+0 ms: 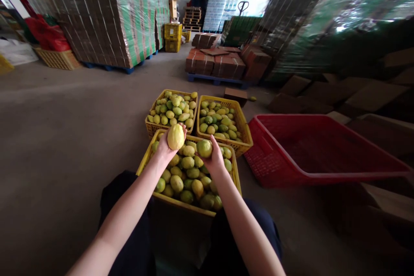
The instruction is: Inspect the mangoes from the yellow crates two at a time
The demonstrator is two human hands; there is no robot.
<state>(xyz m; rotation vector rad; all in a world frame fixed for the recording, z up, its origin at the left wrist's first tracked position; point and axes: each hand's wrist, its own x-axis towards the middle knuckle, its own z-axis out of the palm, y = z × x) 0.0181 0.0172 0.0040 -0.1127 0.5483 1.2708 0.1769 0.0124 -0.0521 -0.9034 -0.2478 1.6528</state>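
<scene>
My left hand (164, 150) is closed around a pale yellow lemon (175, 137), held palm up above the near yellow crate (183, 205). In my right hand (215, 162) is a greener lemon (204, 148), with the thumb along its upper side. The two lemons are apart, side by side. Below both hands, the near crate is full of yellow and green lemons (187, 162). Behind it stand two more yellow crates: the left crate (154, 128) is heaped with mostly yellow lemons, and the right crate (245, 133) holds greener ones at a lower level.
A large red plastic basket (265, 168) stands to the right. Flattened cardboard (365, 90) lies behind it. Farther back are a blue pallet (216, 79) with strapped cardboard stacks (228, 67) and tall wrapped stacks (93, 13). One lemon (252, 98) rests on the floor beside a small carton (235, 95).
</scene>
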